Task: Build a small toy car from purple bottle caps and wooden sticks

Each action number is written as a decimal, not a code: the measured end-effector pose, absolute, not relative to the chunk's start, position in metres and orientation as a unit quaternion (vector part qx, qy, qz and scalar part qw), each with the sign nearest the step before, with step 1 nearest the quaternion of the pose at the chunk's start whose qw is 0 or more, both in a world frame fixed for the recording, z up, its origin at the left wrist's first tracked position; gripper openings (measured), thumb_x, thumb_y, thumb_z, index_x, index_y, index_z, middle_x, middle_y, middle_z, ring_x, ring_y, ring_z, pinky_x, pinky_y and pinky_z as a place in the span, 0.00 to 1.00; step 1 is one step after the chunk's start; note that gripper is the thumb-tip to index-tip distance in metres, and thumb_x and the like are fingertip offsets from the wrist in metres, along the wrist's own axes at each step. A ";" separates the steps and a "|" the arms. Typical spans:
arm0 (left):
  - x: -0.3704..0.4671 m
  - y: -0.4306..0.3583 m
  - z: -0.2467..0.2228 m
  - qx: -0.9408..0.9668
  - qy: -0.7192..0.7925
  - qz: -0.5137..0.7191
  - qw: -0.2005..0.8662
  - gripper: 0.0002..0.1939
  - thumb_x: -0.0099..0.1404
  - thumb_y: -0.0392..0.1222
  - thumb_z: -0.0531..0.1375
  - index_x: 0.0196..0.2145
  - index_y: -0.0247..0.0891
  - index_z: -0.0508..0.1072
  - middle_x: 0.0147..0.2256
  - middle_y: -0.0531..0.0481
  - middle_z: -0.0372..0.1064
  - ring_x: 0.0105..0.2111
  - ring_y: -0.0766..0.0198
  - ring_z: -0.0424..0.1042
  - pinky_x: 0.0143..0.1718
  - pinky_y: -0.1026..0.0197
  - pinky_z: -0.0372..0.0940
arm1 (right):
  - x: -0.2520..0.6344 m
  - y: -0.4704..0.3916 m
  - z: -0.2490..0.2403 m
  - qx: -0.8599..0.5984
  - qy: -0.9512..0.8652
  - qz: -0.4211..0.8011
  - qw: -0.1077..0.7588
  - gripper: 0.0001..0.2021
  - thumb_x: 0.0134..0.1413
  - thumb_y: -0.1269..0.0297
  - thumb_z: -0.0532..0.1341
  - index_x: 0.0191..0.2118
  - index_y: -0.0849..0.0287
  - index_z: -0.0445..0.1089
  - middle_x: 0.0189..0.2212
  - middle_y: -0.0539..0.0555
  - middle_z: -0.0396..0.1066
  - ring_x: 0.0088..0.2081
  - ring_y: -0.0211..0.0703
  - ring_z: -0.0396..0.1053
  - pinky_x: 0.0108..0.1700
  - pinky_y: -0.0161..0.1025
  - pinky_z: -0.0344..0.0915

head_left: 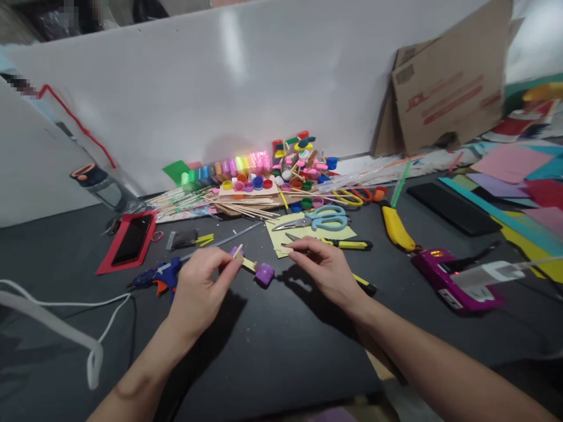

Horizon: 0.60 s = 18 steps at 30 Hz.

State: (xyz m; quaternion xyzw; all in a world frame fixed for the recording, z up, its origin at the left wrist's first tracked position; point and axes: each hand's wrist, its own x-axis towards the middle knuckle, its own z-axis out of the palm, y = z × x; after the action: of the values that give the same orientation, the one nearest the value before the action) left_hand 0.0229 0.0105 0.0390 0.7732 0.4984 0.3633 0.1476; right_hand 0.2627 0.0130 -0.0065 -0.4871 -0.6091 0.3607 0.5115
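Over the dark tabletop [255,357], the left hand [202,281] has its grip closed, thumb and finger pinching a thin pale stick [238,251]. The right hand [323,266] also has its grip together, and between its fingertips is a small pale piece [282,249]. Between the two hands, a purple block [264,274] is near the left fingertips; whether it touches the tabletop, I cannot tell. A blue glue gun [165,274] lies left of the left hand. Farther away, blue-handled scissors [328,218] lie on yellow paper [347,231], and behind them stand many small paint pots [258,182] before a white panel [281,76].
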 end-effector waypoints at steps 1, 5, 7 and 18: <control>0.025 0.007 0.036 0.771 0.508 0.343 0.173 0.08 0.67 0.43 0.60 0.30 0.40 0.75 0.26 0.54 0.71 0.26 0.64 0.69 0.31 0.62 0.64 | 0.263 0.013 -0.007 -0.487 -0.604 0.368 0.512 0.08 0.56 0.58 0.65 0.36 0.57 0.78 0.32 0.53 0.77 0.33 0.43 0.72 0.34 0.39 0.68; 0.038 -0.006 0.012 0.751 0.537 0.290 0.252 0.12 0.66 0.42 0.62 0.46 0.38 0.77 0.26 0.54 0.73 0.24 0.65 0.71 0.27 0.64 0.64 | 0.261 0.012 -0.008 -0.484 -0.593 0.398 0.505 0.10 0.55 0.57 0.65 0.36 0.57 0.78 0.32 0.53 0.78 0.33 0.44 0.73 0.36 0.40 0.69; 0.044 -0.009 0.000 0.740 0.547 0.284 0.270 0.14 0.67 0.43 0.60 0.48 0.37 0.77 0.27 0.53 0.74 0.25 0.64 0.72 0.28 0.63 0.65 | 0.258 0.012 -0.010 -0.481 -0.594 0.410 0.498 0.10 0.54 0.56 0.66 0.36 0.57 0.78 0.32 0.53 0.78 0.33 0.44 0.73 0.36 0.40 0.69; 0.057 0.009 -0.018 0.679 0.557 0.327 0.349 0.15 0.69 0.45 0.55 0.41 0.37 0.81 0.42 0.43 0.80 0.42 0.53 0.75 0.47 0.55 0.63 | 0.250 0.008 -0.007 -0.469 -0.605 0.441 0.468 0.10 0.53 0.57 0.65 0.35 0.58 0.79 0.32 0.53 0.79 0.33 0.44 0.73 0.36 0.39 0.67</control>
State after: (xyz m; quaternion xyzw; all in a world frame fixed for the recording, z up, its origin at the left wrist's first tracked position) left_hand 0.0574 0.0092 -0.0181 0.6790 0.5569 0.3272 0.3489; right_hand 0.2498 0.0078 -0.0067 -0.4690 -0.6049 0.4414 0.4683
